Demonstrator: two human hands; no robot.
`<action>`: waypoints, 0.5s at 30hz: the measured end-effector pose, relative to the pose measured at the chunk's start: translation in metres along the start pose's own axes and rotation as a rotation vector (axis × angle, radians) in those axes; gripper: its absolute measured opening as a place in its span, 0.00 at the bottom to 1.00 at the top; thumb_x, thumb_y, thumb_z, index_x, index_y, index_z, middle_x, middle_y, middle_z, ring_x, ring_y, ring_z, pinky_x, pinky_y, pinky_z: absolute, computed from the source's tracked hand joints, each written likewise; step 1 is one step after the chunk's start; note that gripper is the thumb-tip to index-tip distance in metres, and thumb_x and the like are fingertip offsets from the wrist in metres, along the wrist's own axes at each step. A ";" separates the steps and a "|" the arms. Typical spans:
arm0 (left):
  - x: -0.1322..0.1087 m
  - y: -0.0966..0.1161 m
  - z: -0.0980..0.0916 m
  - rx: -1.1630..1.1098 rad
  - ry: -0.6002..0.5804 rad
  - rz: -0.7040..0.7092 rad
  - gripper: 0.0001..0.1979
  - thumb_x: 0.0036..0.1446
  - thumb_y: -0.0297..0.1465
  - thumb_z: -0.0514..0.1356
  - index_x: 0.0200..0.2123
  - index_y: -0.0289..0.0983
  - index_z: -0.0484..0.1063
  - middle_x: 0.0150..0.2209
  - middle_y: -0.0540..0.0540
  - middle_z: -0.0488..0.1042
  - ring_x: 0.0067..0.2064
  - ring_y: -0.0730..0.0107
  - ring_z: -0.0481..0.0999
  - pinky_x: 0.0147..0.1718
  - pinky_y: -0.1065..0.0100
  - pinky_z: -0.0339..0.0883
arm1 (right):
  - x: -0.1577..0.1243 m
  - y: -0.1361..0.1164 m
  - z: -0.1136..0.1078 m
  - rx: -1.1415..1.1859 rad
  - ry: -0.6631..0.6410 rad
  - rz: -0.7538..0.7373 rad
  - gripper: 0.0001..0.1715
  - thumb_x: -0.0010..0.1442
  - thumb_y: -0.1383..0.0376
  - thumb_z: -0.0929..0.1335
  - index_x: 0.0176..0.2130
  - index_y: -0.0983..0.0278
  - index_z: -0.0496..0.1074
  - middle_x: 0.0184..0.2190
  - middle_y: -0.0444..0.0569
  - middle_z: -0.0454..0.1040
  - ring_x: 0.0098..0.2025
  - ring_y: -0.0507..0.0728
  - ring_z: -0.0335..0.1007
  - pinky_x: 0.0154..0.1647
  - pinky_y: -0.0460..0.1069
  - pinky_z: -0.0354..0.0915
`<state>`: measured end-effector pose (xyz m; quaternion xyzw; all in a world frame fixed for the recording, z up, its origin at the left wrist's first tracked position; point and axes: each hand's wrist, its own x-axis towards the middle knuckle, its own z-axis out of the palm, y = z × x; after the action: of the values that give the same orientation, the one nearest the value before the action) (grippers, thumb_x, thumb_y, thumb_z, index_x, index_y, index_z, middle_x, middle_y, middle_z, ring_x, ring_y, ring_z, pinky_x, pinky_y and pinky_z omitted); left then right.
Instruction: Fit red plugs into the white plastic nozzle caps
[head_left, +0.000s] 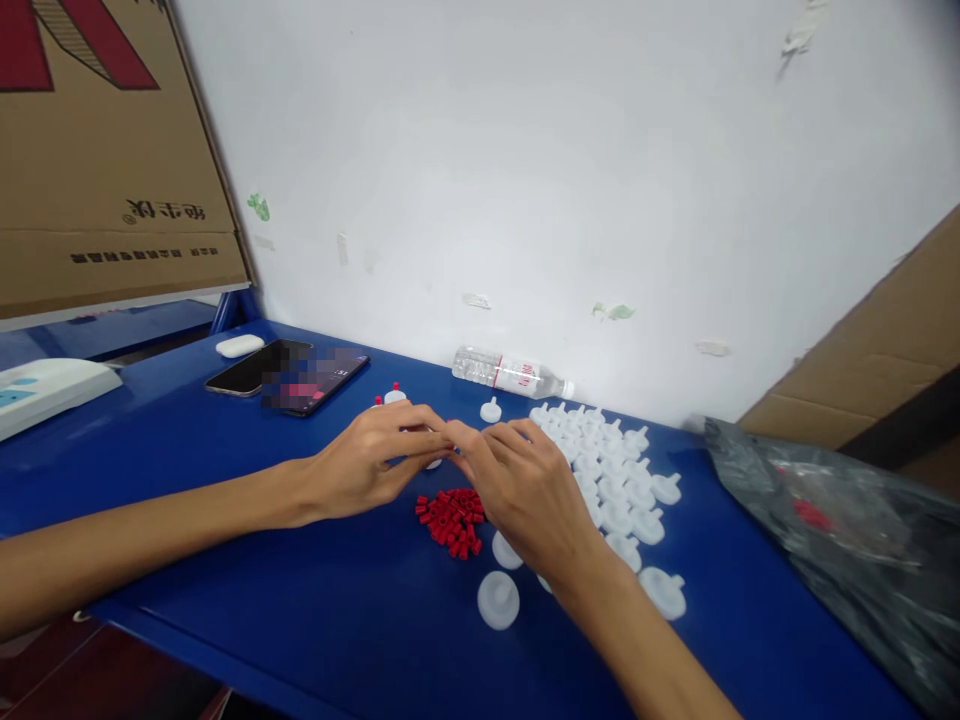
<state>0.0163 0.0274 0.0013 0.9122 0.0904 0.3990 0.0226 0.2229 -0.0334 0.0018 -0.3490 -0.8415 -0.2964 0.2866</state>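
My left hand and my right hand meet over the table, fingertips pinched together. The edge of a white disc-shaped piece shows under the left fingers, which appear to grip it. Whatever the right fingertips pinch is hidden. Just below lies a heap of small red tubular caps. Many white discs with short stems stand right of my right hand, while another white disc lies nearer me. Behind my left hand are white discs with red tips, partly covered.
A clear plastic bottle lies along the wall. Two phones and a white case rest at the back left, near a white device. A dark plastic bag covers the right side of the blue table.
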 end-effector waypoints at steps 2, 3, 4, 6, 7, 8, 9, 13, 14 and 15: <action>0.000 0.000 0.000 -0.017 0.008 -0.004 0.10 0.66 0.21 0.57 0.46 0.34 0.77 0.41 0.42 0.79 0.39 0.68 0.78 0.38 0.68 0.74 | 0.000 0.000 -0.001 -0.009 0.012 -0.010 0.21 0.69 0.77 0.62 0.60 0.70 0.62 0.29 0.44 0.77 0.33 0.55 0.71 0.39 0.53 0.62; 0.000 -0.001 0.000 -0.021 0.012 -0.005 0.10 0.66 0.21 0.58 0.46 0.34 0.77 0.41 0.42 0.79 0.39 0.68 0.78 0.38 0.69 0.74 | 0.001 0.000 -0.001 -0.011 0.018 -0.012 0.20 0.69 0.77 0.62 0.59 0.70 0.62 0.29 0.44 0.77 0.34 0.55 0.71 0.39 0.53 0.62; 0.000 -0.001 0.000 -0.023 0.014 -0.006 0.10 0.66 0.21 0.58 0.46 0.34 0.77 0.41 0.41 0.79 0.40 0.68 0.79 0.38 0.69 0.74 | 0.001 0.000 -0.001 -0.011 0.022 -0.013 0.19 0.70 0.77 0.61 0.58 0.71 0.63 0.29 0.44 0.76 0.34 0.55 0.71 0.39 0.53 0.62; 0.000 0.000 0.000 -0.027 0.017 -0.013 0.10 0.66 0.21 0.58 0.47 0.33 0.77 0.41 0.40 0.79 0.40 0.67 0.79 0.39 0.69 0.75 | 0.002 0.000 -0.002 -0.008 0.028 -0.008 0.16 0.70 0.77 0.60 0.55 0.70 0.65 0.30 0.44 0.76 0.34 0.54 0.71 0.40 0.52 0.62; 0.000 0.000 0.000 -0.027 0.021 -0.021 0.10 0.66 0.21 0.58 0.47 0.32 0.77 0.42 0.40 0.78 0.40 0.67 0.79 0.39 0.69 0.75 | 0.002 0.001 -0.002 -0.007 0.029 -0.004 0.15 0.70 0.77 0.59 0.54 0.70 0.66 0.30 0.45 0.76 0.34 0.54 0.71 0.40 0.52 0.62; 0.000 0.000 0.000 -0.023 0.027 -0.030 0.10 0.66 0.21 0.59 0.47 0.32 0.77 0.42 0.39 0.78 0.40 0.67 0.79 0.39 0.69 0.75 | 0.002 0.001 -0.003 -0.006 0.028 0.003 0.15 0.70 0.78 0.58 0.53 0.69 0.67 0.30 0.45 0.76 0.34 0.54 0.71 0.41 0.52 0.62; 0.000 0.000 0.000 -0.018 0.034 -0.039 0.10 0.65 0.21 0.59 0.47 0.32 0.78 0.42 0.39 0.78 0.40 0.67 0.79 0.38 0.69 0.76 | 0.002 0.001 -0.003 -0.006 0.026 0.010 0.16 0.70 0.78 0.57 0.52 0.69 0.67 0.31 0.46 0.76 0.35 0.55 0.71 0.42 0.52 0.62; -0.001 -0.001 0.001 -0.016 0.065 -0.035 0.11 0.65 0.22 0.60 0.49 0.32 0.77 0.42 0.39 0.78 0.41 0.66 0.80 0.38 0.68 0.76 | 0.003 0.000 -0.003 0.032 0.033 0.046 0.18 0.71 0.78 0.55 0.54 0.70 0.65 0.35 0.49 0.76 0.41 0.56 0.73 0.47 0.53 0.64; -0.002 -0.002 0.001 -0.022 0.069 -0.029 0.12 0.65 0.22 0.60 0.50 0.33 0.77 0.42 0.39 0.78 0.41 0.67 0.80 0.38 0.68 0.76 | 0.002 0.000 -0.002 0.057 0.037 0.065 0.17 0.71 0.78 0.55 0.54 0.69 0.65 0.35 0.49 0.76 0.42 0.57 0.73 0.47 0.54 0.64; -0.002 -0.002 0.001 -0.029 0.074 -0.024 0.13 0.65 0.21 0.60 0.52 0.34 0.77 0.42 0.40 0.77 0.40 0.67 0.79 0.37 0.69 0.76 | 0.002 -0.001 -0.002 0.089 0.034 0.091 0.16 0.71 0.77 0.56 0.53 0.68 0.64 0.36 0.50 0.75 0.41 0.57 0.72 0.46 0.53 0.65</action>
<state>0.0155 0.0294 -0.0016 0.8952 0.0963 0.4335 0.0374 0.2220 -0.0343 0.0041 -0.3688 -0.8322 -0.2510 0.3292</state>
